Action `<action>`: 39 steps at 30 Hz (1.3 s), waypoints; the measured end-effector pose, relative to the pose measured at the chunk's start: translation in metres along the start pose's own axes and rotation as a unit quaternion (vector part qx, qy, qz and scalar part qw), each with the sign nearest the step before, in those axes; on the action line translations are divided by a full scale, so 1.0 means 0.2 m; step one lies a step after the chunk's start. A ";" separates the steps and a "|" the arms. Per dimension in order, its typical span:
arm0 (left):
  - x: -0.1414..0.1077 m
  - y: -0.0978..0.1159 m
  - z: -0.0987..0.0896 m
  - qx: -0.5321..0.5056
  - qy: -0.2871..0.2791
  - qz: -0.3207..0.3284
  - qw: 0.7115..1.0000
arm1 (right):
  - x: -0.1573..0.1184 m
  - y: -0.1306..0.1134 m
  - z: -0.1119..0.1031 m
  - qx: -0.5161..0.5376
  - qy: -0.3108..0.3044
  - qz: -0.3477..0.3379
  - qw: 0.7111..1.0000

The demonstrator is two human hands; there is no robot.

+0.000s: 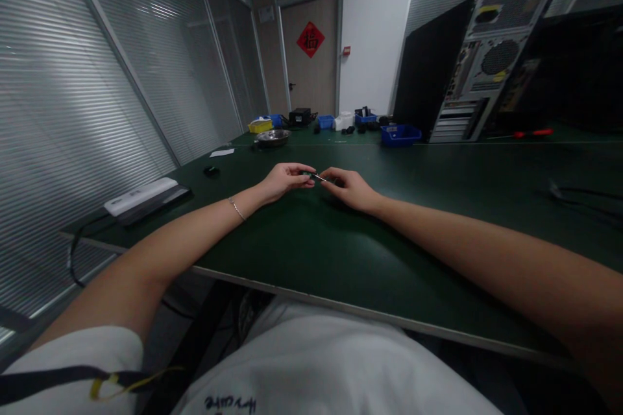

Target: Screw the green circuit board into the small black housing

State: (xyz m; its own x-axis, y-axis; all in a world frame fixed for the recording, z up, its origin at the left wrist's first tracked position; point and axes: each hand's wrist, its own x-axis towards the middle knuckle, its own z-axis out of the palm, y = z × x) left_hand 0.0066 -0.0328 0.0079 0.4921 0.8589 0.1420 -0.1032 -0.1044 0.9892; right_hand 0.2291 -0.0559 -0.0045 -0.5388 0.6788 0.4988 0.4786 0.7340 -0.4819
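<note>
White cloth of your shirt bunches in soft folds below your fingers, printed with dark lettering. Beyond it stretches the smooth, dark green surface, with a pale edge on your side. Your left hand, a thin chain bracelet above its wrist, has thumb and fingers pinched nearly together on a small dark part; its finer shape is too small to tell. Your right hand has thumb and fingers closed on a thin, straight, shiny tool. The part lies between your left fingertips, facing the right ones, with the tool's tip right at it; you cannot tell from here whether they touch.

Well left of your fingers sits a flat, white-topped box, and nearer them a small, rounded black object. Past your fingers are a round, glossy metal bowl and a blue plastic tray; far to their right stands a boxy computer case with a perforated metal back.
</note>
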 end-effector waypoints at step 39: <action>0.05 -0.01 -0.07 -0.090 0.066 0.030 0.993 | -0.01 0.00 0.00 0.005 -0.019 0.000 1.000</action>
State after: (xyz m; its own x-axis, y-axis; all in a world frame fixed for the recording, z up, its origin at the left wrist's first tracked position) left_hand -0.0001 -0.0163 0.0059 0.3635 0.9135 0.1828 -0.2883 -0.0762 0.9545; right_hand 0.2299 -0.0570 -0.0044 -0.5642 0.6779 0.4713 0.4719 0.7332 -0.4897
